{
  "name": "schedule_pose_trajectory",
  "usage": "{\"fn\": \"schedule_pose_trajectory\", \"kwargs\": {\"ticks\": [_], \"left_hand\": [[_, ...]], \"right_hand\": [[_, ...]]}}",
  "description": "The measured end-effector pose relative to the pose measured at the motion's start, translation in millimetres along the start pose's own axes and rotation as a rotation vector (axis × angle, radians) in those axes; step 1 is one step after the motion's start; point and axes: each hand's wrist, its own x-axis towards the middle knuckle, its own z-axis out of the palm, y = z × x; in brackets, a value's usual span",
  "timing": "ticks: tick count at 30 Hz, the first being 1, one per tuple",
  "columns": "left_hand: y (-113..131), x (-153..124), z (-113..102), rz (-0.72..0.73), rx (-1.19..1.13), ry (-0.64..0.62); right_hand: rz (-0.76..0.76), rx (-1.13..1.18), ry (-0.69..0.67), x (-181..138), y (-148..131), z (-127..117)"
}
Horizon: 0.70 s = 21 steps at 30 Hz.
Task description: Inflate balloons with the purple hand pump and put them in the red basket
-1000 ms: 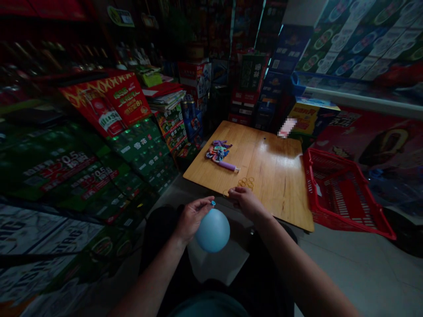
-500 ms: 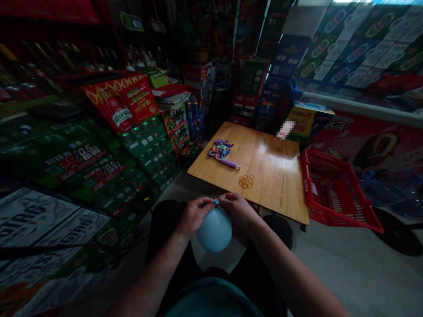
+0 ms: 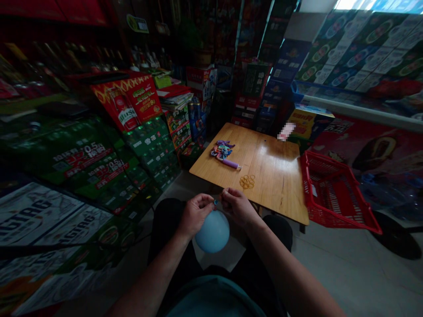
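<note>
A round, light blue balloon (image 3: 212,232) hangs, inflated, between my knees with its neck upward. My left hand (image 3: 194,214) pinches that neck between thumb and fingers, and the rolled blue lip pokes out at the fingertips. Just right of the lip, my right hand (image 3: 236,204) is closed in a pinch on something thin, which looks like a rubber band; the fingers mostly hide it. Past my hands, several loose tan rubber bands (image 3: 247,182) lie on the wooden table (image 3: 274,176). Farther left on it are a purple hand pump (image 3: 230,164) and a pile of uninflated balloons (image 3: 222,149).
To the right of the table is a red shopping basket (image 3: 340,193). Stacked green beer cases (image 3: 148,145) line the left side. A yellow and blue box (image 3: 312,121) stands behind the table's far right corner.
My right hand has drawn slightly up and away from the balloon's neck, opening a small gap between my fingertips. The balloon and its lip have shifted slightly left, still in my left hand.
</note>
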Motion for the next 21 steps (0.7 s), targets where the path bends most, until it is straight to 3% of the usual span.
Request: {"fn": "schedule_pose_trajectory", "kwargs": {"ticks": [4,8,14,18,21], "left_hand": [[1,2,-2,0.005,0.048,0.051],[4,4,-5,0.023,0.108,0.12],[4,9,-13,-0.009,-0.041,0.168],[1,8,-18,-0.01,-0.139,0.116],[2,3,-21,0.055,-0.058,0.072]], "right_hand": [[-0.027,-0.077,-0.042,-3,-4,10],[-0.047,-0.318,-0.125,-8,-7,19],[-0.022,-0.555,-0.028,-4,-14,19],[0.097,-0.57,-0.027,3,-14,10],[0.18,-0.461,-0.03,8,-10,7]]}}
